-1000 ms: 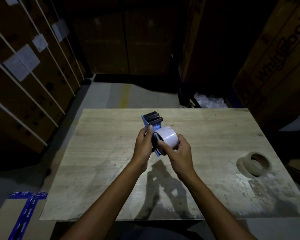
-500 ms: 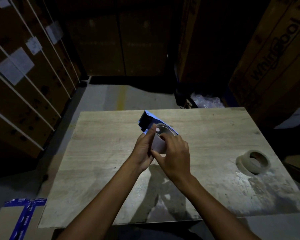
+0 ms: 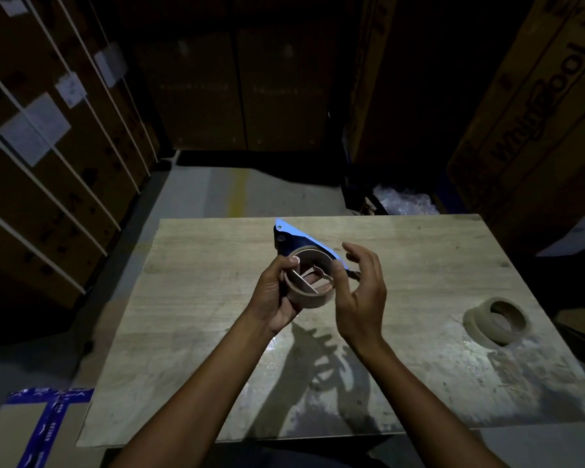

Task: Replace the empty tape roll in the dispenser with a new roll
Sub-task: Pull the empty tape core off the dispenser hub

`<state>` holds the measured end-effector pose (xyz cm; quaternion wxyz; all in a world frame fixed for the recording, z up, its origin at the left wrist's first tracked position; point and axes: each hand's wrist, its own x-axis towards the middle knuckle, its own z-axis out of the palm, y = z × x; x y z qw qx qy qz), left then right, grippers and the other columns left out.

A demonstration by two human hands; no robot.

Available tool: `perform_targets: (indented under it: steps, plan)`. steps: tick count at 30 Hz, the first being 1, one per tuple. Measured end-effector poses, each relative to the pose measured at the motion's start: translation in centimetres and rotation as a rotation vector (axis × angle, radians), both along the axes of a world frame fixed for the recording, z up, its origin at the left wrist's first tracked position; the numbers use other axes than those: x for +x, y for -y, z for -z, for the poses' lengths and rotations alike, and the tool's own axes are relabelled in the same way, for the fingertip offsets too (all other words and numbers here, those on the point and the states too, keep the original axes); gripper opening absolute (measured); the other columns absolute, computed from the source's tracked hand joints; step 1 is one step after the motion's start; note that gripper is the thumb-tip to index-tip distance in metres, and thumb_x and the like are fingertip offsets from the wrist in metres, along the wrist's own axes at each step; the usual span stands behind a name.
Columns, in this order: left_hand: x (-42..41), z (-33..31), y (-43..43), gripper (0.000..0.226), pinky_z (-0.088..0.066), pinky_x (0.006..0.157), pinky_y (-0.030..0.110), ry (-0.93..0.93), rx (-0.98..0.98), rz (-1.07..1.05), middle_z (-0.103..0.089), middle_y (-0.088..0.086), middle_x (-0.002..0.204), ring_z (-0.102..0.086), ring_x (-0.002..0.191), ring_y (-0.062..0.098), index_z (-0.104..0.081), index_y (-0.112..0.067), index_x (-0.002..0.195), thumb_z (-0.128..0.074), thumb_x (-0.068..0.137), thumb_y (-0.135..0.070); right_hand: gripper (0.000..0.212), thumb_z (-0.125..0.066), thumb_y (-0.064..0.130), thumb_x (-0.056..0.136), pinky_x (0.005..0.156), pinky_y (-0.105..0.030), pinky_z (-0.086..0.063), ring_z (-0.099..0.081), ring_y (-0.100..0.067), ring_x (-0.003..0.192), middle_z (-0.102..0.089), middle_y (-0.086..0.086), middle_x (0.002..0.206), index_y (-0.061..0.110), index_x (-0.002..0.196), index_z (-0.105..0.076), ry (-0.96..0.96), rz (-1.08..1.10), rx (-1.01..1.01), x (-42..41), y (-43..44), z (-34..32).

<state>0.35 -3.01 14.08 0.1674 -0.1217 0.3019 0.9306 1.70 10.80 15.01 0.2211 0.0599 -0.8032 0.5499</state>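
Observation:
Above the middle of the wooden table (image 3: 196, 298), my left hand (image 3: 273, 297) grips a blue and black tape dispenser (image 3: 285, 237) together with the thin brown cardboard roll (image 3: 313, 298) seated on its hub. The roll's open face is turned up toward me and the hub spokes show inside it. My right hand (image 3: 362, 292) is beside the roll on its right with the fingers spread; only the thumb touches the rim. A thicker tan tape roll (image 3: 477, 324) lies flat on the table at the right.
Tall cardboard boxes stand close on the left, at the back and on the right. A bag of clear plastic wrap (image 3: 406, 201) sits on the floor behind the table. A box with blue tape (image 3: 44, 423) is at the lower left.
The dispenser has been tipped so the roll's open face points up at me. My right hand has come off the roll and opened, leaving only its thumb on the rim.

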Motion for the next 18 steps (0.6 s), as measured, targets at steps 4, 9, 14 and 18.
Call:
perform_targets:
  steps: [4, 9, 14, 18]
  plan:
    - [0.0, 0.1, -0.1, 0.038, -0.034, 0.113, 0.054, -0.01, 0.0, 0.007, -0.06, 0.025, 0.125, -0.058, 0.119, 0.037, -0.067, 0.001, 0.113, -0.059, 0.079, -0.015, 0.034, -0.051, 0.042, 0.095, 0.082, -0.024, -0.053, -0.064, -0.007, 0.104, -0.068, 0.01, 0.112, 0.021, 0.119, -0.064, 0.123, -0.057, -0.122, -0.2, 0.3, 0.6]
    - [0.3, 0.0, -0.3, 0.044, -0.049, 0.099, 0.049, -0.004, -0.034, 0.02, -0.068, 0.019, 0.112, -0.064, 0.107, 0.032, -0.061, 0.001, 0.12, -0.058, 0.08, -0.015, 0.025, -0.048, 0.032, 0.1, 0.081, -0.022, -0.053, -0.068, -0.003, 0.094, -0.073, 0.013, 0.099, 0.025, 0.109, -0.07, 0.192, -0.031, -0.234, -0.3, 1.2, 1.0]
    - [0.1, -0.1, -0.4, 0.041, -0.056, 0.085, 0.037, 0.023, -0.226, 0.009, -0.071, 0.017, 0.11, -0.07, 0.092, 0.027, -0.069, -0.004, 0.116, -0.066, 0.084, -0.031, 0.029, -0.042, 0.022, 0.105, 0.077, -0.022, -0.053, -0.069, -0.005, 0.089, -0.074, 0.009, 0.094, 0.021, 0.106, -0.071, 0.182, 0.005, -0.271, -0.4, 1.5, 1.1]
    - [-0.3, -0.3, -0.4, 0.051, -0.053, 0.082, 0.036, 0.066, -0.514, 0.021, -0.075, 0.012, 0.096, -0.07, 0.083, 0.024, -0.074, -0.012, 0.11, -0.063, 0.084, -0.054, 0.027, -0.044, 0.021, 0.105, 0.075, -0.022, -0.055, -0.07, -0.003, 0.088, -0.073, 0.012, 0.093, 0.021, 0.106, -0.071, 0.187, 0.042, -0.285, -0.4, 1.6, 1.2]
